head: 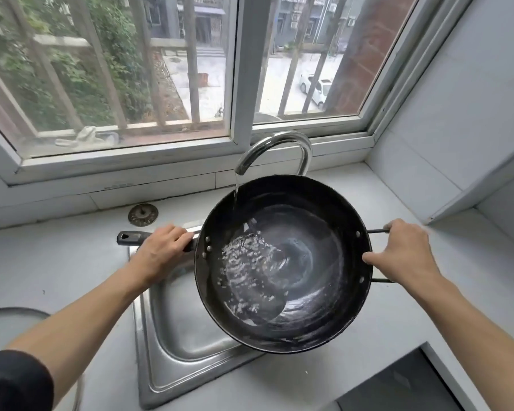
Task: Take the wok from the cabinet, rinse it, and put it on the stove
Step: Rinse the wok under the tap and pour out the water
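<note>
A black wok is held over the steel sink, tilted a little toward me. Water pools and ripples inside it. A thin stream runs from the curved chrome tap onto the wok's far-left inner wall. My left hand grips the long black handle on the wok's left side. My right hand grips the small wire loop handle on the right, thumb against the rim. A dark stove top shows at the bottom right corner.
A round metal sink strainer lies on the white counter behind the sink. A window with bars runs along the back. A white tiled wall closes the right side. A rounded grey object sits at the left edge.
</note>
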Motion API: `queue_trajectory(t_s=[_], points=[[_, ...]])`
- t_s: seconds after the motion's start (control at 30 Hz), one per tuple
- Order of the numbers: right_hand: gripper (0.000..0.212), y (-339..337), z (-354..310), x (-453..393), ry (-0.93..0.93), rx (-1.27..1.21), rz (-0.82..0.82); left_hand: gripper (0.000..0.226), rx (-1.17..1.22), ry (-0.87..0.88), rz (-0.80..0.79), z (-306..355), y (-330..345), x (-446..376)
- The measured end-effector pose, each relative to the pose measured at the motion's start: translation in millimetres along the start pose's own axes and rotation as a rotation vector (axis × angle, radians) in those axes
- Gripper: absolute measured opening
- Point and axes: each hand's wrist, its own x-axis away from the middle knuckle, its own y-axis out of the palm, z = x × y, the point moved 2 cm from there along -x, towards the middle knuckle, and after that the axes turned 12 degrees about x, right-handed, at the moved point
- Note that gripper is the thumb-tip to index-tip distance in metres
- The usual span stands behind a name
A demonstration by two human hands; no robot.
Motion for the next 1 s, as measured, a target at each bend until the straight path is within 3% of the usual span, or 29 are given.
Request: queue_trajectory(t_s=[0.4,0.5,0.6,1.0], points=[[0.060,25.1,-59.2,-21.8,-0.181,-0.142,-0.043,0.029,-0.074,-0.208,-0.052,-8.9,-38.0,70.2],[0.059,35.4,-73.4,-29.2,-0.226,-0.201,-0.048,0.014,-0.076,-0.269,-0.045,-9.9,-50.6,82.8],[0.058,43.9,-86.0,-35.6,-0.262,-0.260,-0.041,0.028,-0.061,-0.341,-0.035,-12.8,-58.7,91.3],[0.053,74.8,-113.3,-50.8,-0.306,-0.361,-0.046,0.023,-0.067,-0.615,-0.061,-3.9,-75.1,105.8]])
